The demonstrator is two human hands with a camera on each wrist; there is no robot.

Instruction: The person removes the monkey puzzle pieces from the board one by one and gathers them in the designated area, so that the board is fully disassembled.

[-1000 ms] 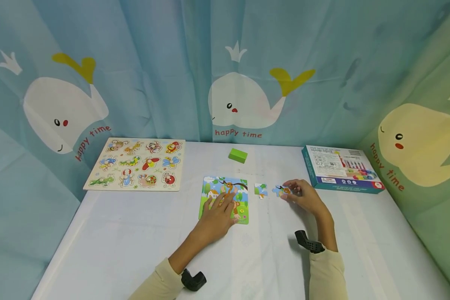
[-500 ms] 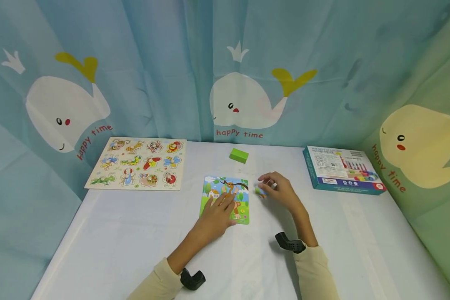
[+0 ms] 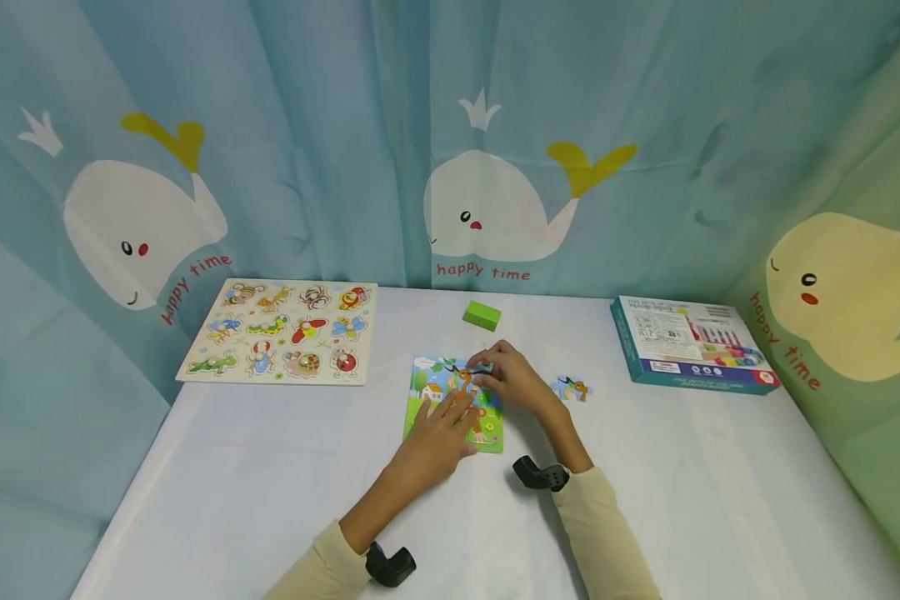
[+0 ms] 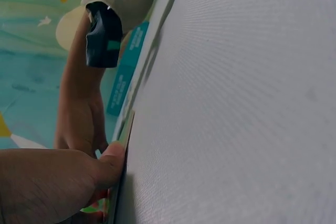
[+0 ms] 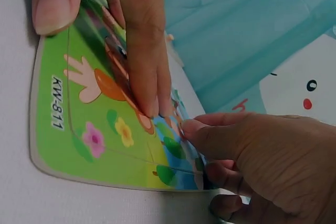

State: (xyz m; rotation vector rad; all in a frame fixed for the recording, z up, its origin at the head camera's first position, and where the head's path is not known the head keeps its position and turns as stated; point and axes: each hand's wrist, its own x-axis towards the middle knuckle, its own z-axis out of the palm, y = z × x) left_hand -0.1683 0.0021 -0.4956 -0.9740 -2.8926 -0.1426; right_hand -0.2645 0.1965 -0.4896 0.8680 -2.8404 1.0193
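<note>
In the head view, a jigsaw puzzle board (image 3: 422,379) with a cartoon animal picture lies on the table. My left hand (image 3: 433,446) rests on it with fairly straight fingers, its thumb at the board's near edge, as the right wrist view also shows. My right hand (image 3: 516,379) is at the board's upper right corner, pinching a small puzzle piece (image 3: 483,367) between thumb and fingers; much of that piece is hidden by the fingers. Another loose puzzle piece (image 3: 572,388), blue and brown, lies on the table right of my right hand.
A wooden insect peg puzzle (image 3: 277,333) lies at the back left. Behind the board sits a green block (image 3: 482,315), and a teal-edged box (image 3: 693,343) is at the back right. A whale-print curtain (image 3: 330,167) borders the white table (image 3: 270,475).
My right hand let go of the blue-and-brown piece, moved left, took the other loose piece from beside the board and carried it to the board's upper right. My left hand stayed on the board.
</note>
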